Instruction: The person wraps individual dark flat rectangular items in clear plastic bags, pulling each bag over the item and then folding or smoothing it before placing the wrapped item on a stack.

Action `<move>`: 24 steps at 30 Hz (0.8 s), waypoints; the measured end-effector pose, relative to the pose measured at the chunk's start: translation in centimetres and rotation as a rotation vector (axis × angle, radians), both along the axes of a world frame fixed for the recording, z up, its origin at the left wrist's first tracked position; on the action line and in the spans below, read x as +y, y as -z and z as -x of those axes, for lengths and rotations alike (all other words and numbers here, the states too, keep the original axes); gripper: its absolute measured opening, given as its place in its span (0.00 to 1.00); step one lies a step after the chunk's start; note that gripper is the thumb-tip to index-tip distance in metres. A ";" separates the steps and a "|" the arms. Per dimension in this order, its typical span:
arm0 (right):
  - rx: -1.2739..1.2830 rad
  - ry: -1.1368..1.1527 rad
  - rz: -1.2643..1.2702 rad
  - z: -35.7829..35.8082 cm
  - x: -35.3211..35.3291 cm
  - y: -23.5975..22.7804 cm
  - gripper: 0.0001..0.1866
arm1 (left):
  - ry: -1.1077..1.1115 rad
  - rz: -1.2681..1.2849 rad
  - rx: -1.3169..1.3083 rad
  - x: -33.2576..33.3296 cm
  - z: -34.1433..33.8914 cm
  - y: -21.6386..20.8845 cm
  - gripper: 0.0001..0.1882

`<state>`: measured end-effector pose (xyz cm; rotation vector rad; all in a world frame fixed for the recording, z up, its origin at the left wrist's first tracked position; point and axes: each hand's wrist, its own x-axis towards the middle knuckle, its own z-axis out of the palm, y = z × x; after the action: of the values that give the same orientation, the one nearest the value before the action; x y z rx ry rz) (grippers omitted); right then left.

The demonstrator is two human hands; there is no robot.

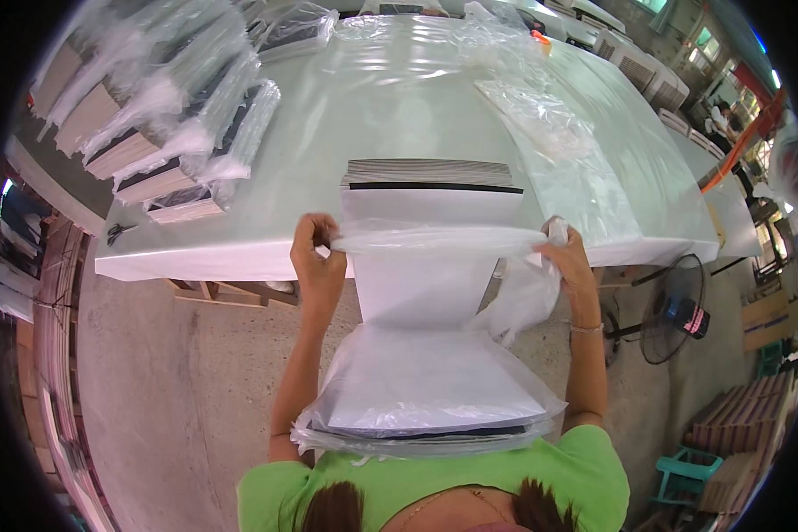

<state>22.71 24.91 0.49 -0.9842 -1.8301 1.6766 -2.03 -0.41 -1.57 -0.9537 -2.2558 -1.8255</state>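
Observation:
A stack of flat white boards (427, 288) leans from the table's near edge toward my body. At its far end show layered grey edges (427, 172) and a dark line. A clear plastic bag (430, 372) covers the near part of the stack, against my green shirt. My left hand (317, 257) pinches one end of a gathered band of plastic stretched across the boards. On the other side, my right hand (567, 255) is closed on the band's other end, where loose plastic hangs down. Whether this band joins the bag's mouth, I cannot tell.
Bagged stacks (173, 124) fill the table's left side, with small dark scissors (120, 232) near the corner. Plastic bags (563, 146) lie flat on the right of the pale-covered table (381, 97). A black fan (674, 310) and teal stool (685, 470) stand at right.

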 end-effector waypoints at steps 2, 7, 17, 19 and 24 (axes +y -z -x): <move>0.102 0.125 -0.325 1.4 0.5 0.8 0.09 | -0.112 0.073 0.272 1.6 -1.3 -3.0 0.26; 0.232 0.241 -0.760 4.6 -2.8 -1.0 0.20 | -0.036 0.093 0.313 0.9 0.1 -1.8 0.35; 0.355 0.025 -0.292 -0.9 -2.3 -0.1 0.20 | 0.386 -0.089 -0.084 -3.5 -1.7 -3.3 0.27; 0.464 0.018 -0.105 -1.1 -3.6 -0.2 0.18 | 0.355 -0.272 -0.363 -5.5 -2.2 -1.6 0.26; 0.732 -0.217 0.780 -3.2 -4.1 1.3 0.18 | 0.569 -0.472 -1.151 -6.3 -4.5 -3.6 0.29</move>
<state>25.86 20.77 -0.83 -0.3055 -0.8200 2.5179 2.47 -6.71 2.03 -0.4959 -1.7416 -3.6444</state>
